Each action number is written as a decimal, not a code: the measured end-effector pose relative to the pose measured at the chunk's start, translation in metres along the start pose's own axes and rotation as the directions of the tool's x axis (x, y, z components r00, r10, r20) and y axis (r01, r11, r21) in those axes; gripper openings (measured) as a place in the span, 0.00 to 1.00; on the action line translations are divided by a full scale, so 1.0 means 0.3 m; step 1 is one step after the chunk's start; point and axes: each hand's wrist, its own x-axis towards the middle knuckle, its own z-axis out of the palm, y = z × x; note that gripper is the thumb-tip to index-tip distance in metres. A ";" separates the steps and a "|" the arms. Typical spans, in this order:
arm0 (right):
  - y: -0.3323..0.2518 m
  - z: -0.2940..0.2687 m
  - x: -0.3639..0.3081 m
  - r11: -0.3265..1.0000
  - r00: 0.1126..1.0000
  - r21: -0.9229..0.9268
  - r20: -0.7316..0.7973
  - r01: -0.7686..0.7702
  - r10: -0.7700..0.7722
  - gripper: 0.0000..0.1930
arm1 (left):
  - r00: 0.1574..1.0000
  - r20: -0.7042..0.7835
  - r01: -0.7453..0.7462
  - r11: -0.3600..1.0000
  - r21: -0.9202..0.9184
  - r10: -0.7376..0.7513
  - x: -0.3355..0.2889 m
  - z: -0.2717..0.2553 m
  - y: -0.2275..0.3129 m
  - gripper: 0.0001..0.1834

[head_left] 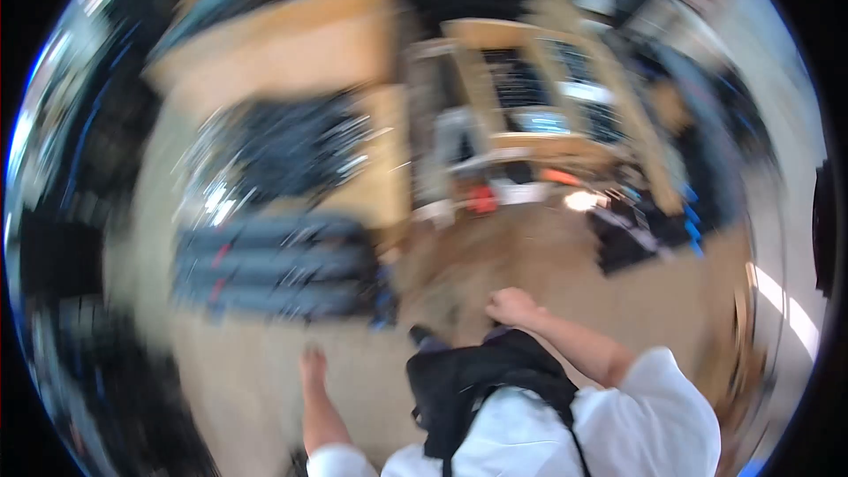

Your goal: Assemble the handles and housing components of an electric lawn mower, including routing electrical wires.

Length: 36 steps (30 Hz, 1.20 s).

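The picture is smeared by motion. My left hand (313,359) hangs low over the floor, just below a stack of blue-grey bundles (274,267). It touches nothing that I can see, and its fingers are too blurred to read. My right hand (513,307) is in front of my body, above the dark apron or bag (481,371) at my waist. Its fingers look curled into a loose fist, with nothing visible in them. Beyond the bundles lies a dark pile in shiny clear plastic (287,146), on a light wooden surface (386,159).
A wooden frame (521,140) with dark contents in its compartments stands ahead right. A large wooden bin (274,57) is at the far left. Dark cloth-like items (632,234) lie on the brown floor (565,265) at right. A pale wall (773,177) runs along the right side.
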 end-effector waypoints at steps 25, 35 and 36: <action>2.763 -0.873 -1.285 0.441 -0.177 0.897 -0.429 0.036 0.886 0.28 | 0.143 0.895 -0.969 0.122 0.213 -0.424 -1.691 2.753 -1.324 0.22; 2.264 -0.381 -1.565 0.407 0.357 0.863 -0.497 0.299 0.791 0.24 | -0.105 0.566 -0.675 0.476 0.563 -0.818 -2.664 3.022 -2.049 0.31; 2.289 -0.183 -1.534 0.123 0.291 0.648 -0.493 0.751 0.820 0.25 | -0.240 0.379 -0.530 0.448 0.720 -0.894 -2.745 2.996 -2.100 0.30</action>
